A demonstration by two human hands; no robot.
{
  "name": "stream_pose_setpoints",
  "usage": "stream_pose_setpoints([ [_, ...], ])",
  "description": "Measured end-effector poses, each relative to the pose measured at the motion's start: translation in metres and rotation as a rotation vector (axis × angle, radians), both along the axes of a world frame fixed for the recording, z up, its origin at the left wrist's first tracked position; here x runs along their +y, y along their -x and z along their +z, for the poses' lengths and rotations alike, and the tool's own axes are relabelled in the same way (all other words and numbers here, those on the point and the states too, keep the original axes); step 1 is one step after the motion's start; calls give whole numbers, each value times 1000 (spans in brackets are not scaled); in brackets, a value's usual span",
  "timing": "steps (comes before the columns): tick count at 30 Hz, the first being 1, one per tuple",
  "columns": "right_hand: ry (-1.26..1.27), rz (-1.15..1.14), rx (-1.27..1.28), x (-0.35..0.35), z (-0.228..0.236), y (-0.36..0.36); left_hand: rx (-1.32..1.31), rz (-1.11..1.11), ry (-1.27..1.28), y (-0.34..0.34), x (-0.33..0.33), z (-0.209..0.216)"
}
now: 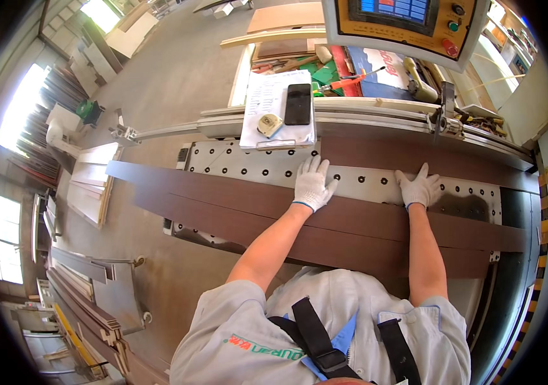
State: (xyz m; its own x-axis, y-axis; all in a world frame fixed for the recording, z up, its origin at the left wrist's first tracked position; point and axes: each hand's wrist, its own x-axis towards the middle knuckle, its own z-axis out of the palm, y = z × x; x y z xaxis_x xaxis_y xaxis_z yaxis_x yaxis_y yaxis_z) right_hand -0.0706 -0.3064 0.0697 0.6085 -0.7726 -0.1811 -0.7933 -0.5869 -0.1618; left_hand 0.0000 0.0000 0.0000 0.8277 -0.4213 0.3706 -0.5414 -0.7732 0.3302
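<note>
"Brown boards: how many can you make out?"

"Three. The near board (364,250) and the middle board (242,192) lie side by side; the rear board (376,154) lies past a bare strip of perforated metal plate (215,161)."

"And the hands?"

"Both gloved in white. The left hand (313,184) lies over the middle board's far edge, fingers reaching onto the plate. The right hand (419,188) is by the rear board's front edge; whether its fingertips touch that board, I can't tell."

"Gripping anything?"

"The fingers on both look extended and parted rather than curled. Palms face down, so their undersides are hidden, and I can't judge how hard they press."

"What else is covered?"

"The left forearm (270,247) and right forearm (426,256) each hide a strip of the two front boards, and the grey shirt (319,285) blocks part of the near board's edge. A clipboard (256,96) carrying a phone (297,104) and a tape measure (269,126) hides some of the rail (376,122). The control panel (408,35) is cut off above."
</note>
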Motion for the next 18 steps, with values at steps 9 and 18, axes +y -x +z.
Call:
stream_pose_setpoints([
  [9,134,3,-32,0,-20,0,0,-49,86,-3,4,2],
  [18,223,13,-45,1,-25,0,28,-59,91,-3,5,2],
])
